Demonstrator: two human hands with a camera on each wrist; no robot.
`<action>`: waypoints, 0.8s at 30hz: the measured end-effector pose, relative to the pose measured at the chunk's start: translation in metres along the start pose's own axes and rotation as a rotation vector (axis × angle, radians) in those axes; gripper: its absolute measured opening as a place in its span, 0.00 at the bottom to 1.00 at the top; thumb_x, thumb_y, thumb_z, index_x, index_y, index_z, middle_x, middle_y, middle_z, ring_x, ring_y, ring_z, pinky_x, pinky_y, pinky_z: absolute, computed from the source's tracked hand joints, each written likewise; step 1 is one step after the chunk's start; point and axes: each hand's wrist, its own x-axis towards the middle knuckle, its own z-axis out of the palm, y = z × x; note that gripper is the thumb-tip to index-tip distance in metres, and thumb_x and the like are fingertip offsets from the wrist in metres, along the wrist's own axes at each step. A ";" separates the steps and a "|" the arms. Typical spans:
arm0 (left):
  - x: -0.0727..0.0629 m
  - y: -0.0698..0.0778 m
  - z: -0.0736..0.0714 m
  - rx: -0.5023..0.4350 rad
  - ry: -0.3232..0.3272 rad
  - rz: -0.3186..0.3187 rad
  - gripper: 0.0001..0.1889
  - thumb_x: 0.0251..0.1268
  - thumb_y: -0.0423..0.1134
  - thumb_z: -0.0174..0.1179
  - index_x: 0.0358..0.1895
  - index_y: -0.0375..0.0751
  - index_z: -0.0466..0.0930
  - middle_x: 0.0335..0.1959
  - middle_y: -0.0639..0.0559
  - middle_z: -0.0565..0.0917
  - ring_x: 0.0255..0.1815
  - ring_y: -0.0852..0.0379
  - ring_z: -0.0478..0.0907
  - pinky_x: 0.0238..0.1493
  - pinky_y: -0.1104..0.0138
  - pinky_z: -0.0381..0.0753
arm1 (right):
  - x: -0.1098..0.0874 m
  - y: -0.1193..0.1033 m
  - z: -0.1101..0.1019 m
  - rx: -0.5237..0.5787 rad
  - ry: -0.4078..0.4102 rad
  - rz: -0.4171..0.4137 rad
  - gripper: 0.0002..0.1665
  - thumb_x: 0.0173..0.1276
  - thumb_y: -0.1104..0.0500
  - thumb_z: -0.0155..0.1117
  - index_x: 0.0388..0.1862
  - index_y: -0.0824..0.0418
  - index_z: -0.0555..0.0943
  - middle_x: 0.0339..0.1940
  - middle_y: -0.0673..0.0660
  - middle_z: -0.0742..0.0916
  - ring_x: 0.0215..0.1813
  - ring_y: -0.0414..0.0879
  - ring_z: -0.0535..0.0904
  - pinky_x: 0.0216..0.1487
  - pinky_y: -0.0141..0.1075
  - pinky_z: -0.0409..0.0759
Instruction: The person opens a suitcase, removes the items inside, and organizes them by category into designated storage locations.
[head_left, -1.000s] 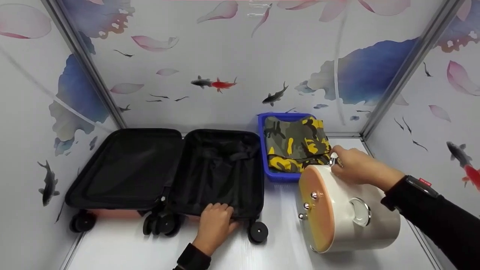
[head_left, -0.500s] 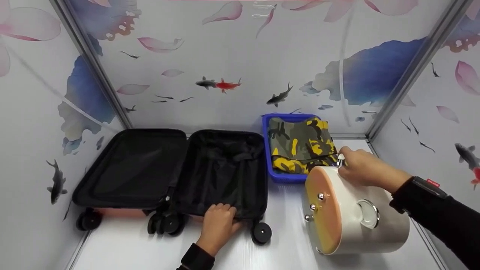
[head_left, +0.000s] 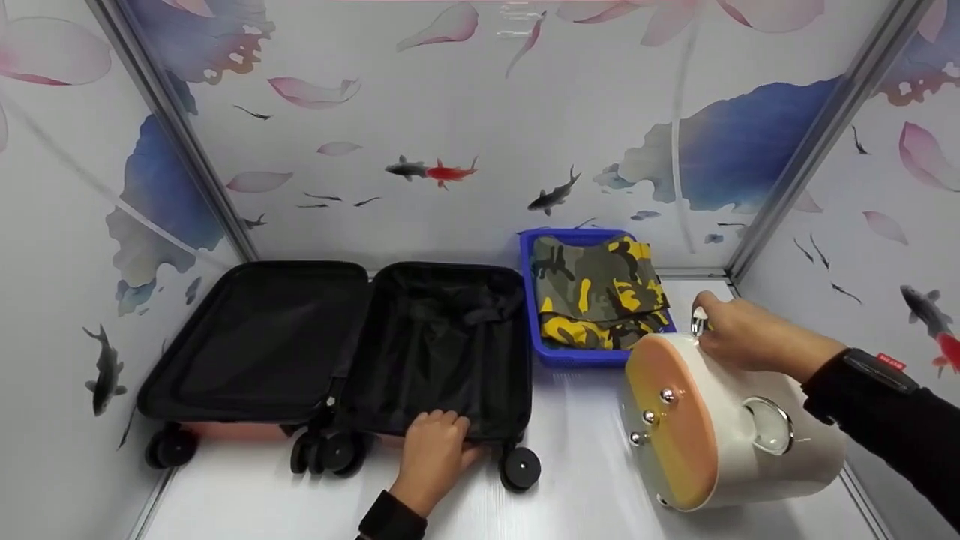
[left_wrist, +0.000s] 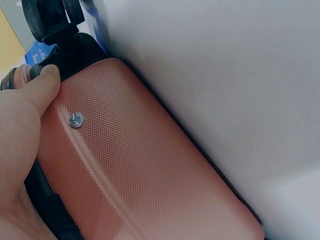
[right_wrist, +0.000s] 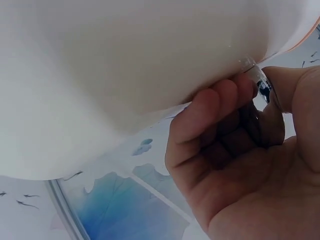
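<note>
An open suitcase [head_left: 439, 352], black inside with a pink shell [left_wrist: 130, 150], lies spread flat on the left. My left hand [head_left: 433, 454] grips the near rim of its right half, fingers over the edge and thumb [left_wrist: 47, 82] along the outside near a wheel. With my right hand [head_left: 750, 334] I hold the chrome handle [head_left: 699, 321] of a white rounded box [head_left: 757, 450], its orange-yellow end face dotted with chrome knobs. That box is tilted, its end face turned left. In the right wrist view, my fingers [right_wrist: 200, 117] curl round the handle under the white body.
A blue basket [head_left: 531, 319] with folded camouflage cloth [head_left: 592, 289] stands against the back wall, between suitcase and box. Black wheels [head_left: 519, 469] stick out at the suitcase's near side. Printed walls [head_left: 450, 97] with metal corner posts [head_left: 799, 142] enclose the white surface [head_left: 570, 420].
My right hand has carried the white box to the right, away from the basket. The left hand stays on the suitcase rim.
</note>
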 end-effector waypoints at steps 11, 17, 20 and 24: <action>0.000 0.000 0.001 -0.002 0.010 -0.005 0.26 0.43 0.65 0.85 0.28 0.49 0.85 0.26 0.55 0.86 0.31 0.52 0.83 0.36 0.60 0.78 | -0.006 0.022 -0.007 -0.058 0.002 -0.102 0.17 0.66 0.67 0.62 0.53 0.66 0.73 0.27 0.59 0.84 0.31 0.52 0.81 0.33 0.48 0.79; 0.000 0.000 0.001 0.006 -0.012 -0.005 0.26 0.44 0.65 0.85 0.31 0.49 0.86 0.28 0.55 0.87 0.31 0.53 0.83 0.37 0.61 0.78 | -0.006 0.034 -0.013 -0.106 -0.018 -0.109 0.17 0.68 0.69 0.61 0.54 0.64 0.73 0.30 0.61 0.87 0.34 0.54 0.86 0.36 0.51 0.83; 0.000 0.000 0.000 0.007 -0.013 -0.002 0.25 0.44 0.64 0.85 0.31 0.49 0.87 0.28 0.55 0.87 0.31 0.54 0.83 0.37 0.61 0.78 | -0.006 0.038 -0.017 -0.130 -0.041 -0.092 0.17 0.69 0.69 0.59 0.56 0.64 0.74 0.30 0.61 0.87 0.35 0.54 0.86 0.37 0.51 0.82; 0.000 0.000 0.000 0.001 -0.005 -0.008 0.25 0.44 0.64 0.85 0.30 0.49 0.86 0.27 0.55 0.86 0.31 0.54 0.83 0.37 0.61 0.78 | -0.004 0.043 -0.023 -0.170 -0.067 -0.073 0.17 0.71 0.69 0.60 0.57 0.66 0.75 0.34 0.65 0.89 0.40 0.62 0.90 0.42 0.58 0.86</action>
